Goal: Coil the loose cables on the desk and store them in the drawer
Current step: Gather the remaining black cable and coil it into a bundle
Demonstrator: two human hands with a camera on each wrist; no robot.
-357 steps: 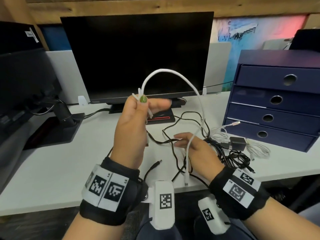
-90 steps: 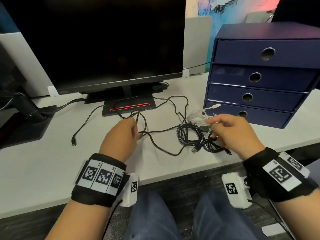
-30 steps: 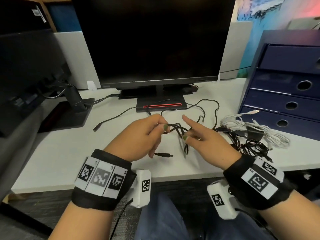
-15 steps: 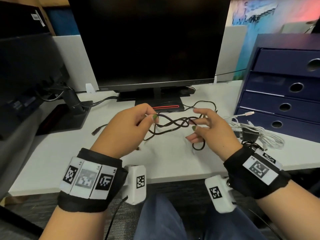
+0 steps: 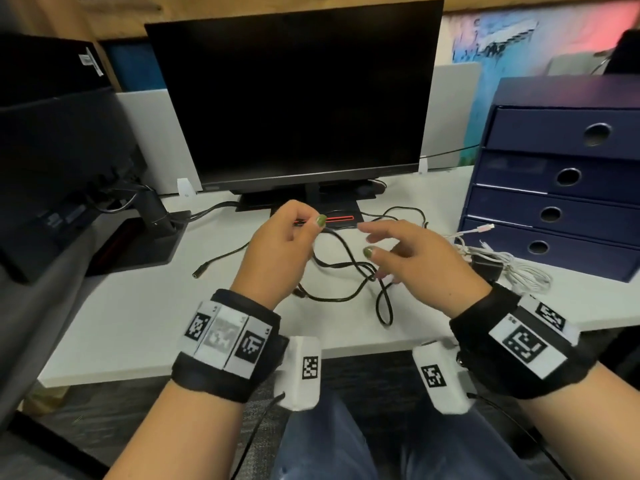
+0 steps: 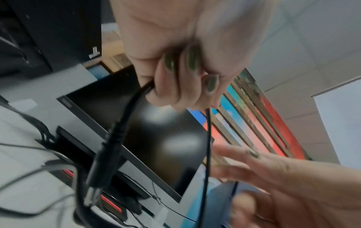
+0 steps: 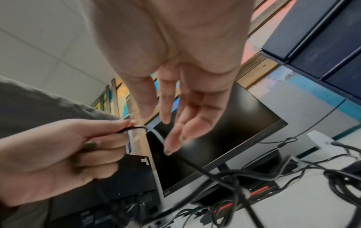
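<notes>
Head view: cable [image 5: 349, 268] near desk edge [image 5: 363, 349]

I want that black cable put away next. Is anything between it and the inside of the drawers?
Yes. All four drawers of the blue unit are shut, so a drawer front blocks the way. The left hand pinches the black cable; the right hand is open beside it.

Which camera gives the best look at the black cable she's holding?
The head view: the black cable trails from the left hand across the desk. The left wrist view shows only the pinched part and plug; the right wrist view blurs it.
</notes>
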